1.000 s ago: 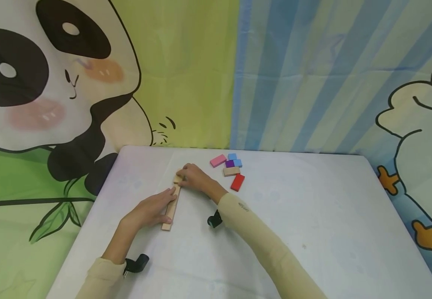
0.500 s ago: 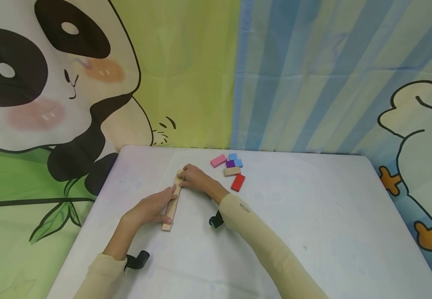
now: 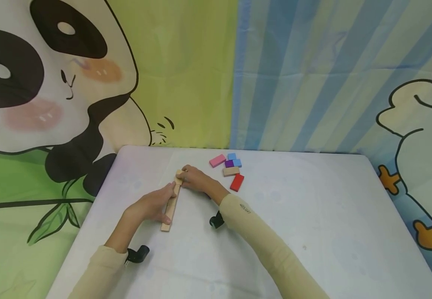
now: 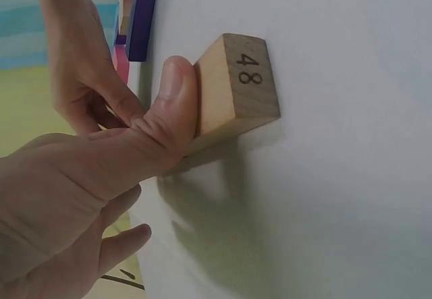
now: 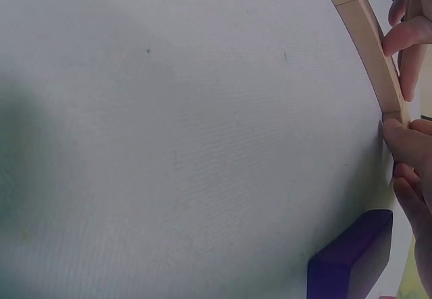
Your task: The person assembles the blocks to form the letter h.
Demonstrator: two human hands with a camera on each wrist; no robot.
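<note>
A narrow row of plain wooden blocks [image 3: 172, 206] lies on the white table, with seams between blocks showing in the right wrist view. My left hand [image 3: 151, 206] rests along the row's left side, its thumb and fingertips spread over the wood. The left wrist view shows the thumb [image 4: 172, 106] against the near end block [image 4: 253, 76], whose end face carries the number 48. At the far end, my right hand [image 3: 198, 179] pinches a wooden block [image 3: 179, 179] that is in line with the row. Its fingers [image 5: 407, 144] partly cover that block.
To the right of the row lie pink [image 3: 217, 160], purple [image 3: 229, 164], blue [image 3: 236, 163], plain wooden [image 3: 231, 171] and red [image 3: 237, 182] blocks. A printed curtain [image 3: 193, 83] hangs behind the table's far edge. Black cameras [image 3: 138, 254] sit on both wrists.
The pinched block has shifted slightly and now sits straighter with the row. Both hands have stayed in nearly the same place, and the coloured blocks have not moved.
</note>
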